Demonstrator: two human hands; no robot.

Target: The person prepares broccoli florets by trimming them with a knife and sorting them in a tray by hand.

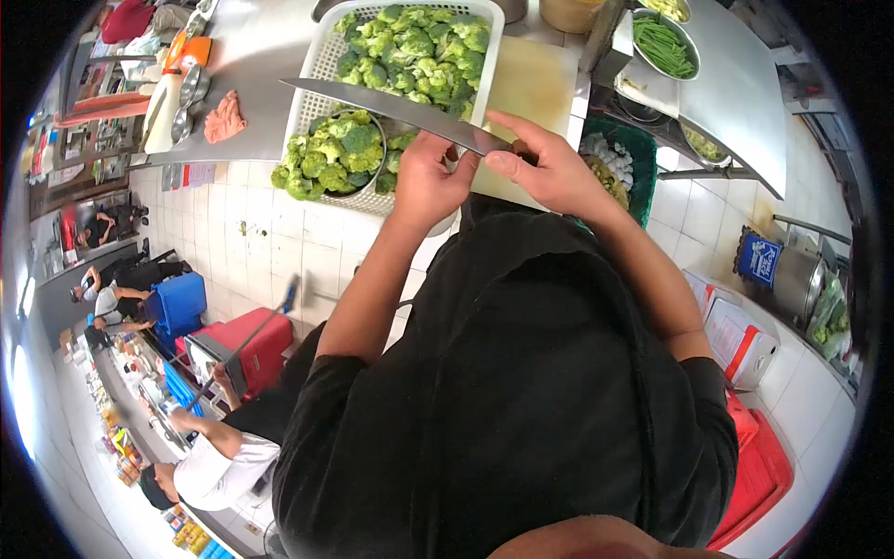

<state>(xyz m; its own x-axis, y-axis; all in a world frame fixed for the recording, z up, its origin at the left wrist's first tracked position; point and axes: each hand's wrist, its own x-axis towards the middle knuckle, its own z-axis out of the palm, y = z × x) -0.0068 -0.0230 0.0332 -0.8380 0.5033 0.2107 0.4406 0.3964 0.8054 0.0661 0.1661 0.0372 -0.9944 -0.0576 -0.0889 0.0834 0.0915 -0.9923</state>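
"What's on the grey table (256,47)?"

"A big white basket (321,58), and a pale board (531,79) just right of it."

"And on the left?"

"A crumpled pink thing (224,119). Farther left there are some shiny round metal things (193,88)."

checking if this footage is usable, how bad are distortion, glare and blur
Head view: strong fisheye bending, black corners; head view: white glare along the far left edge; head view: knife, left hand and right hand fairly sharp, distant people at left softer.
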